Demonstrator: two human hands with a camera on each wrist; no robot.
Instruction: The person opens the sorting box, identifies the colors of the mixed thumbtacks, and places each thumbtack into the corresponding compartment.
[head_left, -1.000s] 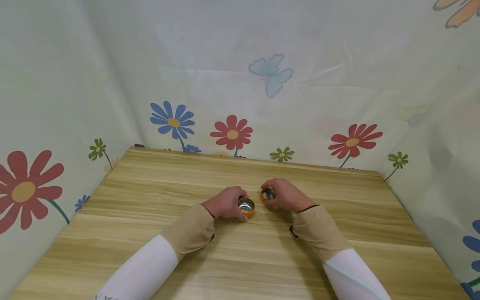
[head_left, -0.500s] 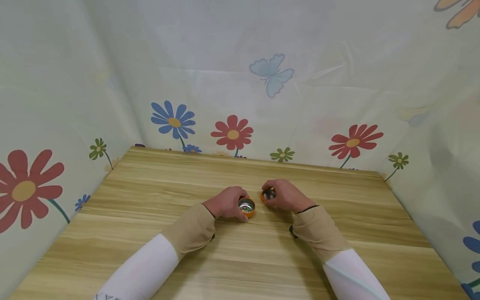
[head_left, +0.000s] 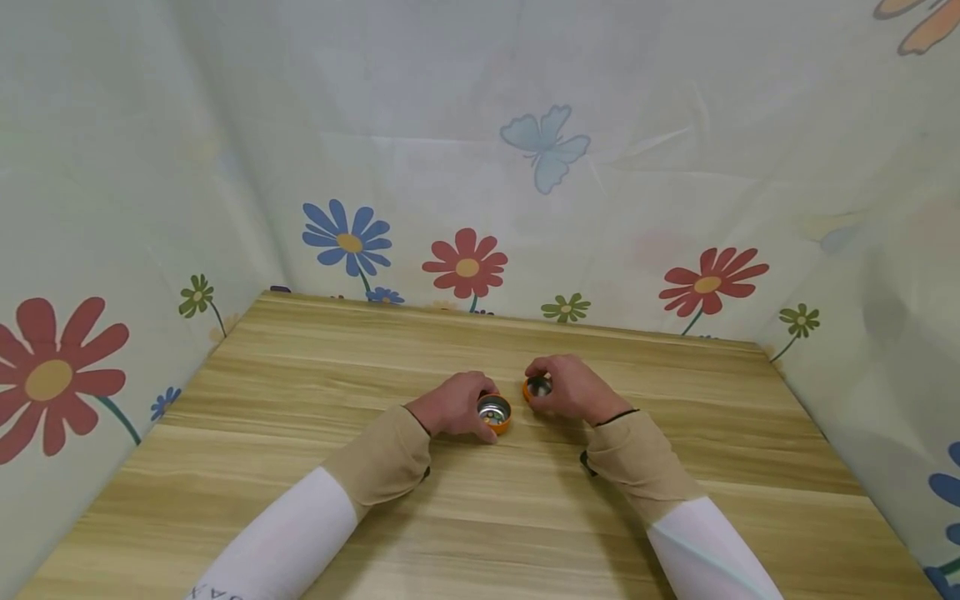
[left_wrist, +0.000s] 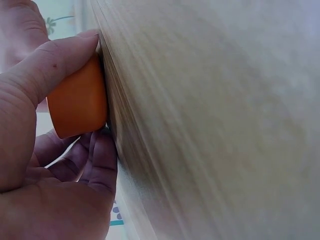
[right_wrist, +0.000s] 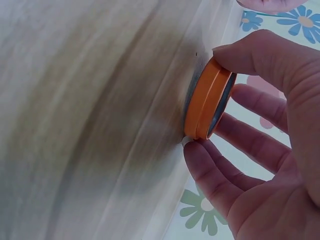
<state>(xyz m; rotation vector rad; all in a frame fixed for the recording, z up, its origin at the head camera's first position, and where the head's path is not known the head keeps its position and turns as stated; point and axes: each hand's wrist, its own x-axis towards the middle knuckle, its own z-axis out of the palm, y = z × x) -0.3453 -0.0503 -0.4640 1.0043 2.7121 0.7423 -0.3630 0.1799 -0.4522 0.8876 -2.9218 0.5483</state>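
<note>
In the head view my left hand (head_left: 455,405) grips a small round tin (head_left: 500,428) between thumb and fingers. The tin is orange outside and silver inside, stands with its opening upward, and has small multicoloured bits at the bottom. Its smooth orange wall (left_wrist: 79,102) shows close against the tabletop in the left wrist view. To the right, my right hand (head_left: 572,390) holds a shallow orange lid (right_wrist: 204,102) by its edge, its metallic hollow side facing up and its base at the table surface. Thumb and fingertips pinch the lid from opposite sides. A short gap separates tin and lid.
Both things are near the middle of a wood-grain table (head_left: 360,342). A pale cloth backdrop (head_left: 420,167) printed with flowers and a butterfly rises behind the table's far edge and along both sides.
</note>
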